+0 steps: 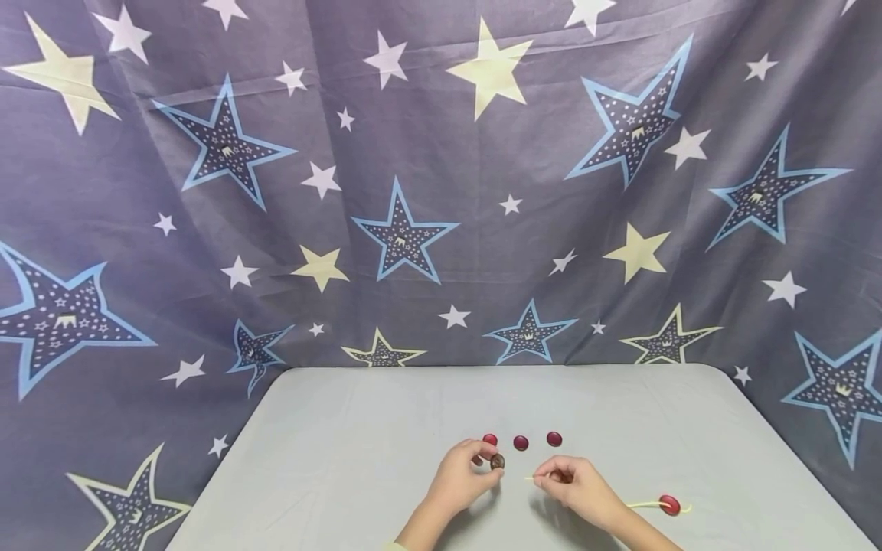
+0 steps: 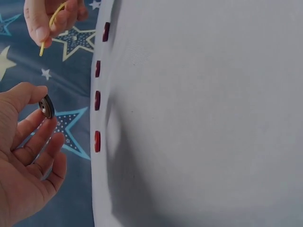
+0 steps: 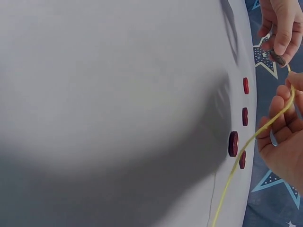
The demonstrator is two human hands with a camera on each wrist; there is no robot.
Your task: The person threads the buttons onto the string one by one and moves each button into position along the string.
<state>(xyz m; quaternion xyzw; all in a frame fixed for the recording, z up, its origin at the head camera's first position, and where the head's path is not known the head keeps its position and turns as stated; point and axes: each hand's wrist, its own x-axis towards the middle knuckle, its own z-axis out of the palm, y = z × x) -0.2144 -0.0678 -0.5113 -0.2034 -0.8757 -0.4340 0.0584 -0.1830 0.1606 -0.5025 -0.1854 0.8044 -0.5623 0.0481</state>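
Note:
Between thumb and fingertip, my left hand pinches a dark brown button above the table. Holes show in the button's face in the left wrist view. To its right, my right hand pinches a yellow cord near one end, and a short tip pokes out toward the brown button. The cord trails back past the palm and down to the right. Its far part passes through a red button lying at the right on the table, with a short tail beyond it.
Beyond the hands, a bright red button and two dark red buttons, one in the middle and one at the right, lie in a row. They rest on a light grey covered table. A star-patterned curtain hangs behind it.

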